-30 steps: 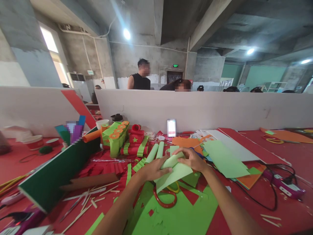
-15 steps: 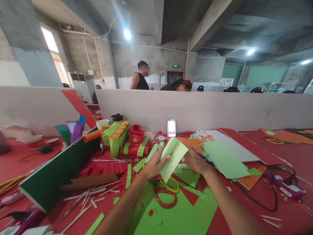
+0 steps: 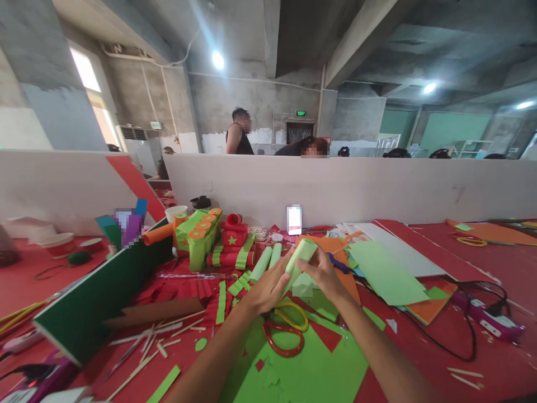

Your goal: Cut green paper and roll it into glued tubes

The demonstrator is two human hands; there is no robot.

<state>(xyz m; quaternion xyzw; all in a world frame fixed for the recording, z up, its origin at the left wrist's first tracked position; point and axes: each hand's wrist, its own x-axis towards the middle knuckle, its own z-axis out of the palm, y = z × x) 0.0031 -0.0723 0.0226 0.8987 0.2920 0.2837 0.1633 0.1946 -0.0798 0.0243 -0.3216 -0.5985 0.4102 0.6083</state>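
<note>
From the head view, I can see the left hand [image 3: 269, 286] and right hand [image 3: 324, 274] both grasping a pale green paper roll [image 3: 306, 254], tilted between them. Just beyond the left hand lie 2 similar tubes [image 3: 260, 265]. Nearer than both hands, scissors [image 3: 289, 354] rest on a green sheet [image 3: 314, 378].

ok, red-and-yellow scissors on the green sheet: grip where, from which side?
Probably the red handle loop, from the wearer's near side: it lies uncovered and nearest the wearer, while the blades are mostly hidden behind the left hand.
</note>
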